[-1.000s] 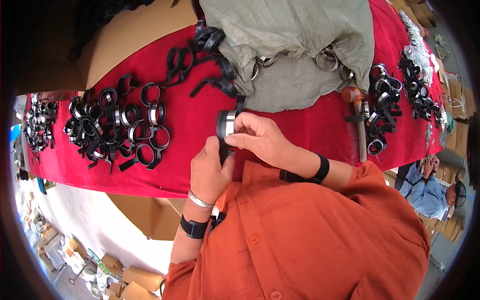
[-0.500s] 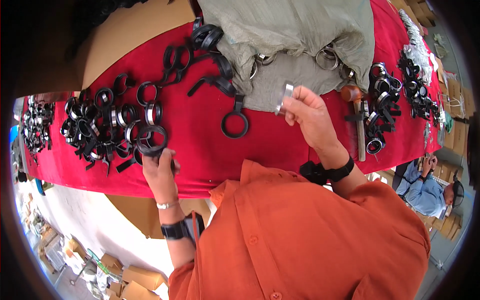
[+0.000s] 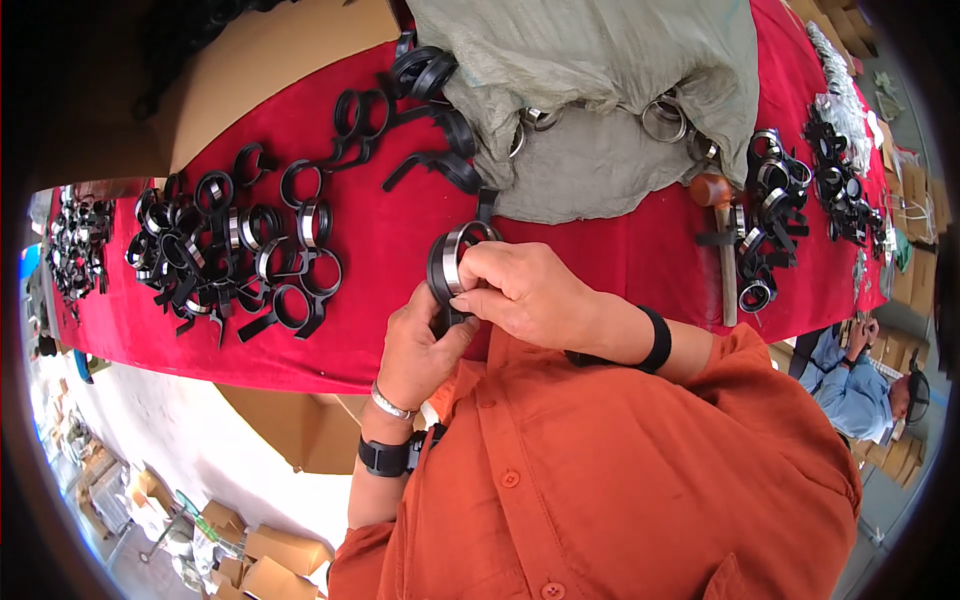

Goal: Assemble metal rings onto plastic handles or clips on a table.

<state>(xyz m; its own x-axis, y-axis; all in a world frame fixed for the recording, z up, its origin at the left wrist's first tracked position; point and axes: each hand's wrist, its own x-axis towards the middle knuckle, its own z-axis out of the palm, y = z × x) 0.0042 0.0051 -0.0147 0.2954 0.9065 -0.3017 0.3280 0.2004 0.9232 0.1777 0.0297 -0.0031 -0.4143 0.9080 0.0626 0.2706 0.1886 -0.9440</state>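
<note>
My left hand (image 3: 420,345) is closed on a black plastic ring with a handle (image 3: 436,272), held up over the front of the red-covered table. My right hand (image 3: 530,292) pinches a shiny metal ring (image 3: 453,252) against the black ring's face. The two rings touch, but whether the metal one sits inside is hard to tell behind the fingers. Just beyond them lies another black ring whose stem (image 3: 487,205) shows, its loop partly covered. Left of my hands, a heap of black ring pieces (image 3: 195,250), several with metal bands, spreads over the cloth.
A grey-green sack (image 3: 600,60) with metal rings (image 3: 664,119) at its mouth lies at the back. On the right, a mallet (image 3: 711,190) rests beside more black rings (image 3: 775,185). A cardboard box (image 3: 280,75) stands far left. Another person (image 3: 855,385) sits at the far right.
My left hand has moved right with the black ring lifted from beside the heap. My right hand has brought the metal ring left and down to meet it.
</note>
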